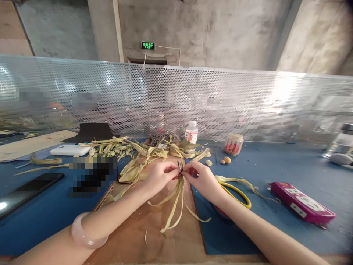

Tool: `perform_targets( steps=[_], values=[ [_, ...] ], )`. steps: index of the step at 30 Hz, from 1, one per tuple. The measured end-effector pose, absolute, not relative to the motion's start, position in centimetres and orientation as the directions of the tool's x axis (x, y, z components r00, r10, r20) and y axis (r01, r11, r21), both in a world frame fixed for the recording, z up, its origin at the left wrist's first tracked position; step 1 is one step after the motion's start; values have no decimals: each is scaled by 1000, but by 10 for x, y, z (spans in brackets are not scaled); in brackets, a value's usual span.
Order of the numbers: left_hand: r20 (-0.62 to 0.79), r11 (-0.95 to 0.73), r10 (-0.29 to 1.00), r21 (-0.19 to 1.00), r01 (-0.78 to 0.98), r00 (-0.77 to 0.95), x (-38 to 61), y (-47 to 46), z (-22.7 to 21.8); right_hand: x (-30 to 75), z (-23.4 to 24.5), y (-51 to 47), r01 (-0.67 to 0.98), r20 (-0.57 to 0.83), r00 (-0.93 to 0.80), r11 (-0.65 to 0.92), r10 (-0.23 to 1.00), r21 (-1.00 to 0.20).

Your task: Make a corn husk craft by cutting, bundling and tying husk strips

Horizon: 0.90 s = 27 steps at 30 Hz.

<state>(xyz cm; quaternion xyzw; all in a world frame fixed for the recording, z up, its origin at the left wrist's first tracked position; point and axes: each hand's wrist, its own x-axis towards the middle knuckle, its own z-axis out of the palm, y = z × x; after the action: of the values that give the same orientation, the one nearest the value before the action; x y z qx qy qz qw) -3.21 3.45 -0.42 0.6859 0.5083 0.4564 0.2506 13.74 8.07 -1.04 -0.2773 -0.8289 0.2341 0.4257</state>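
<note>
Above the wooden board (154, 235), my left hand (161, 176) and my right hand (204, 181) meet fingertip to fingertip. Both are closed in a pinch at the top of a bundle of dried corn husk strips (178, 206), whose loose ends fan out downward over the board. A short dark tie or wire end (178, 164) sticks up between my fingers; its exact kind is hidden. More dried corn husks (135, 163) lie heaped just behind my hands. Beside my right wrist is a yellow-handled tool (242, 195), partly covered by my forearm.
A white bottle (191, 132) and a lidded jar (233, 144) stand farther back, before a perforated metal screen (176, 92). Right lies a purple box-shaped case (302, 204). Left are a black phone (33, 189), a white device (70, 150) and black card (93, 132).
</note>
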Motion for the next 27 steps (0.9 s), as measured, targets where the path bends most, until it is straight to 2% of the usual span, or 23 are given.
perform_targets(
  steps=[4, 14, 27],
  values=[
    [373, -360, 925, 802, 476, 71, -31, 33, -2, 138, -11, 84, 250, 560, -484, 720, 672, -647],
    [296, -313, 949, 849, 425, 107, -29, 30, 2, 139, -11, 84, 262, 588, -538, 783, 604, -564],
    [220, -262, 965, 865, 428, 145, -36, 32, 6, 142, -7, 83, 287, 559, -596, 803, 576, -522]
  ],
)
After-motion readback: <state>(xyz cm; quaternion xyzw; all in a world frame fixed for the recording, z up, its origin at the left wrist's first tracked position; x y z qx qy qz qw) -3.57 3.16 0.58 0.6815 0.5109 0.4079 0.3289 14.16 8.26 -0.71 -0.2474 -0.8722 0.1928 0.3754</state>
